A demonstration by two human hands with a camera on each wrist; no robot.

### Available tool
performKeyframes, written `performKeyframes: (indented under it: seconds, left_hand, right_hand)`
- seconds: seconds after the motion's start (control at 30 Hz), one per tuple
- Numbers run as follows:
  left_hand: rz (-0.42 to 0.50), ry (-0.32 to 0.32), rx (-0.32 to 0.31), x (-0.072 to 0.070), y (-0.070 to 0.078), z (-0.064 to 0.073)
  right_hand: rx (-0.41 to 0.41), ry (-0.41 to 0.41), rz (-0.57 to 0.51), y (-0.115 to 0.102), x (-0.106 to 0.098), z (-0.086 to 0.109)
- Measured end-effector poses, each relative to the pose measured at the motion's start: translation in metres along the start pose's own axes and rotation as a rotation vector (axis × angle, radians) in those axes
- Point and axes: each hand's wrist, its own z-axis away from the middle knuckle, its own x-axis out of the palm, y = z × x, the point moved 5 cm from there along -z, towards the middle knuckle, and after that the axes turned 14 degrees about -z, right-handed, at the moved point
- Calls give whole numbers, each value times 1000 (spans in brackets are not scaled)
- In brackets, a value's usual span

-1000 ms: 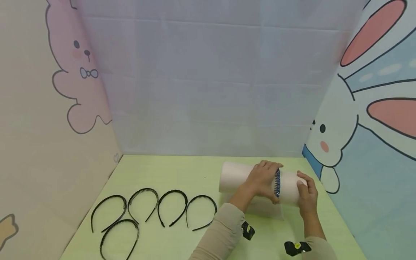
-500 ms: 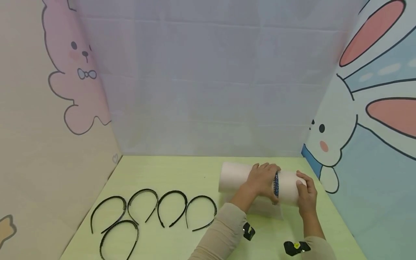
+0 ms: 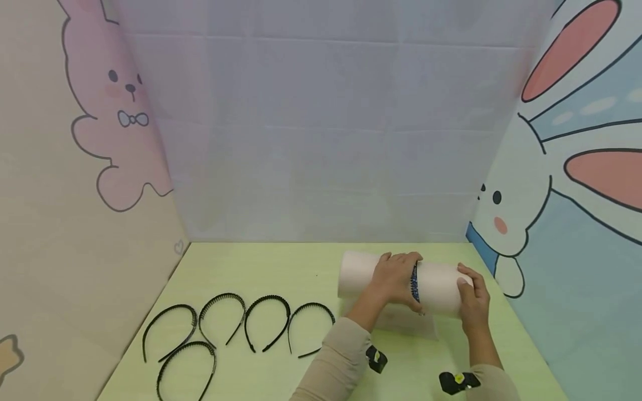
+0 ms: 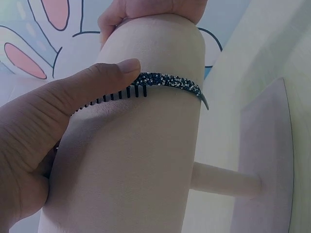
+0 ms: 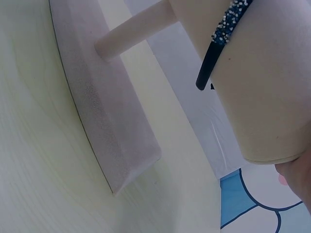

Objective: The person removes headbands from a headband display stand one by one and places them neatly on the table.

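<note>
A blue glittery headband [image 3: 414, 284] with comb teeth sits around the white cylinder of a headband stand [image 3: 441, 287]. My left hand [image 3: 393, 278] pinches the headband, fingers over the top and thumb on the near side. In the left wrist view the thumb [image 4: 116, 77] presses along the headband's toothed edge. One free tip of the headband [image 5: 209, 65] juts off the cylinder's underside in the right wrist view. At the stand's right end my right hand [image 3: 473, 295] holds the cylinder, thumb on the near side and fingers over the end.
Several black toothed headbands, among them one headband [image 3: 268, 298] in the row, lie on the pale green table [image 3: 261, 267] to the left. A short post [image 4: 226, 178] joins the cylinder to its flat base [image 4: 267, 145]. A white backdrop [image 3: 321, 139] and cartoon-printed side walls surround the table.
My left hand has slid left along the cylinder, and the blue headband has moved left with it, farther from the right end. The right hand has stayed at the cylinder's end.
</note>
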Motion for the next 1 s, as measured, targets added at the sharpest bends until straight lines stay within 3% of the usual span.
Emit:
performKeyframes:
  seconds: [1.0]
  left_hand:
    - [14, 40, -62, 3, -24, 20]
  right_hand:
    - [29, 36, -6, 3, -1, -3]
